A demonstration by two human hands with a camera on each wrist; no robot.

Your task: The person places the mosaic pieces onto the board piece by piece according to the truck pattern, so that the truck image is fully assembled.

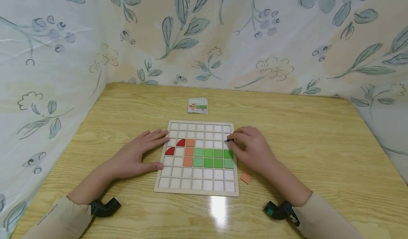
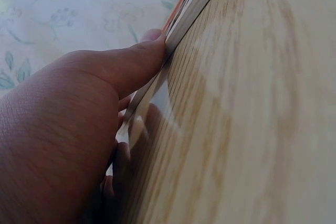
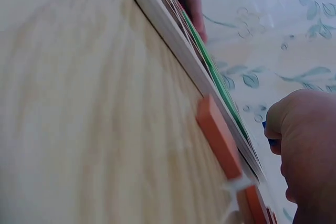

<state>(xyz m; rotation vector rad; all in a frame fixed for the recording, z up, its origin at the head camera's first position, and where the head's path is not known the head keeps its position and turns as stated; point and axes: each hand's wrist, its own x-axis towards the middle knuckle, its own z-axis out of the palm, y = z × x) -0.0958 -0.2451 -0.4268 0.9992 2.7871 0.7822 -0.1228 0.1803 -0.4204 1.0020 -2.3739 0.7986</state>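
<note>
A wooden grid board (image 1: 196, 192) lies on the table, with red quarter-circle tiles (image 1: 181, 143), orange square tiles (image 1: 188, 152) and two shades of green square tiles (image 1: 213, 158) in its cells. My left hand (image 1: 140, 155) rests at the board's left side, fingers extended, fingertips and thumb against the edge. Between thumb and fingers, my right hand (image 1: 255, 150) pinches a small dark blue tile (image 1: 227, 140) over the board's right edge; most of the tile is hidden. In the right wrist view, blue (image 3: 271, 141) peeks out under the curled fingers.
A loose orange tile (image 1: 245, 177) lies on the table, right of the board. Behind the board is a small picture card (image 1: 198, 106) showing a coloured grid pattern. Floral cloth (image 1: 223, 37) hangs at the table's back and sides.
</note>
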